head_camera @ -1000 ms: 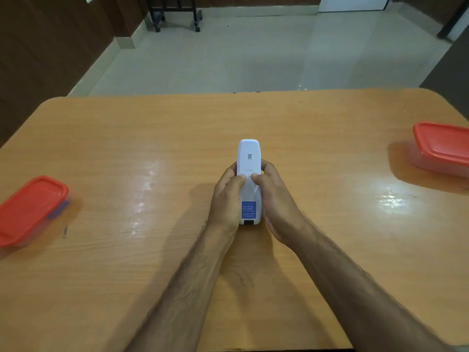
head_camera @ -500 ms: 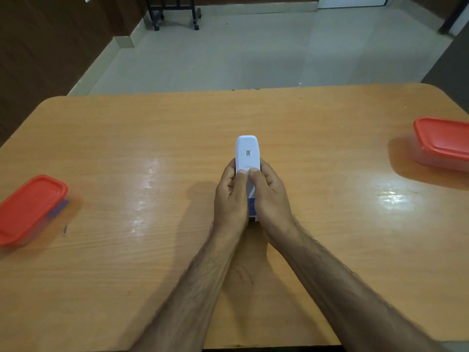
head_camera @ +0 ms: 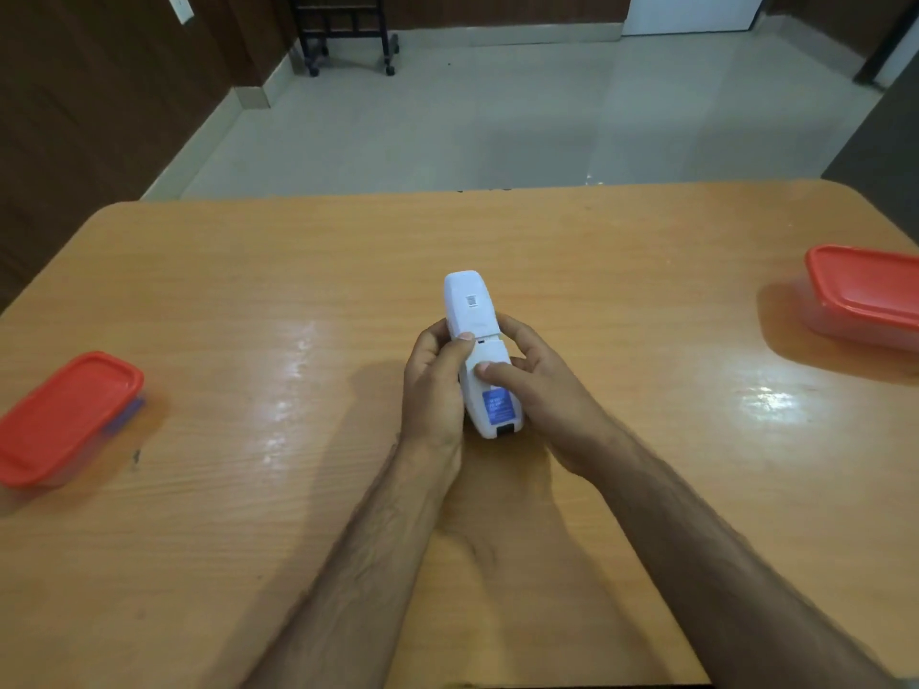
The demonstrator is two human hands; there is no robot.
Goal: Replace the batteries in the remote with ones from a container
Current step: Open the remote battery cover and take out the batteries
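A white remote (head_camera: 470, 303) lies face down at the middle of the wooden table (head_camera: 248, 271), its back up. My left hand (head_camera: 435, 390) grips its left side, thumb on the seam. My right hand (head_camera: 542, 385) holds its right side, thumb pressed on the battery cover (head_camera: 497, 395), which bears a blue label. The cover sits slid a little toward me, with a gap at its upper edge. A red-lidded container (head_camera: 67, 415) stands at the left edge, another red-lidded container (head_camera: 865, 290) at the right edge. No batteries are visible.
The table's far edge borders a tiled floor (head_camera: 497, 116). A dark wheeled cart (head_camera: 343, 27) stands against the far wall. Bare tabletop lies between the remote and both containers.
The battery cover has slid toward me, opening a gap at its upper edge. My right thumb has moved down the cover and the blue label shows again. The remote has tilted slightly.
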